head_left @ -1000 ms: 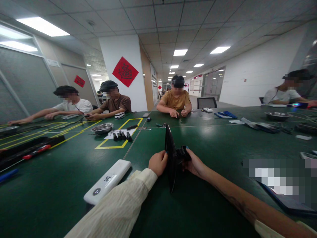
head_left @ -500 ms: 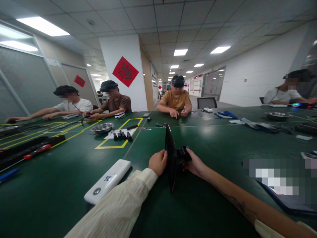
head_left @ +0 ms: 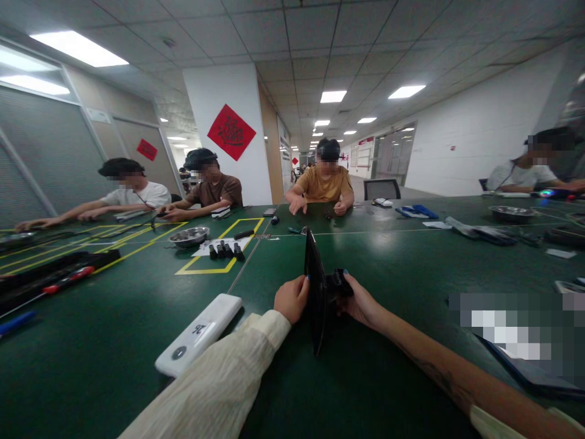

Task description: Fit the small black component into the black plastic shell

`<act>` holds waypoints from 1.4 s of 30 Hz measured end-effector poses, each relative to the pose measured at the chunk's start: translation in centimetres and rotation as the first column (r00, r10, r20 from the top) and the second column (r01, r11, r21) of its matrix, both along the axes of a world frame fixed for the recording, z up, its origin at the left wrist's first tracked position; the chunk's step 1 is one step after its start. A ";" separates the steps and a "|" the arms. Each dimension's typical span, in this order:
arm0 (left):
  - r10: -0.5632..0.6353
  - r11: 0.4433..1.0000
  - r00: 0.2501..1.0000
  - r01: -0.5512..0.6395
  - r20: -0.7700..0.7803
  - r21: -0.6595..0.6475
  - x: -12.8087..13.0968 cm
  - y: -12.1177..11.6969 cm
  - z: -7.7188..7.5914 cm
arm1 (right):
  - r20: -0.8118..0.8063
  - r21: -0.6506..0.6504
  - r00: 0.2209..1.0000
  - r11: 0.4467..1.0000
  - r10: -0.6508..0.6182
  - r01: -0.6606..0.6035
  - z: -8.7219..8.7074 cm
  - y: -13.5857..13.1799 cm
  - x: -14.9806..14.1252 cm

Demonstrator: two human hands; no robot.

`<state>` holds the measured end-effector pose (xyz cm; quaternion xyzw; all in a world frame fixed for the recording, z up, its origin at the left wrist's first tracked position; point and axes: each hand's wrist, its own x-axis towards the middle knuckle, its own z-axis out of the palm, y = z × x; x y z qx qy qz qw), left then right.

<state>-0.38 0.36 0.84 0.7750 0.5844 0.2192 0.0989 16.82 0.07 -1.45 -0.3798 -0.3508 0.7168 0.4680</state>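
A thin black panel (head_left: 314, 286) stands on edge on the green table (head_left: 388, 268), seen almost edge-on. My left hand (head_left: 291, 299) grips its left face, fingers curled round the edge, in a cream sleeve. My right hand (head_left: 361, 300) is closed on a small black block (head_left: 339, 283) fixed to the panel's right side. My right forearm is bare.
A white remote-like device (head_left: 198, 334) lies left of my left arm. Farther off sit a metal bowl (head_left: 189, 236), several small black parts (head_left: 225, 250) in a yellow-taped box, and red-handled tools (head_left: 68, 279). Other people sit around the table. A dark flat item (head_left: 525, 375) lies at right.
My hands and the black panel have stayed put. The person in the yellow shirt across the table has moved one hand out to the side.
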 end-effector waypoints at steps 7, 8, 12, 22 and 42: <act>0.021 1.000 0.991 -0.019 -0.135 0.017 0.0 -0.3 0.2 | 0.011 -0.018 1.000 1.000 -0.014 0.014 0.2 0.0 0.0; 0.017 1.000 0.992 -0.016 -0.129 0.012 0.1 -0.3 0.3 | 0.012 -0.018 1.000 1.000 -0.013 0.013 0.2 0.0 -0.1; 0.012 1.000 0.996 -0.013 -0.085 -0.009 0.0 -0.2 0.2 | 0.007 -0.020 1.000 1.000 -0.010 0.010 0.1 0.0 0.0; 0.008 1.000 0.996 -0.009 -0.089 -0.014 0.0 0.0 -0.1 | 0.007 -0.012 1.000 1.000 -0.015 0.015 0.2 -0.1 0.0; 0.015 1.000 0.998 -0.016 -0.064 -0.014 -0.1 0.6 -0.7 | 0.008 -0.011 1.000 1.000 -0.010 0.010 0.0 0.0 0.0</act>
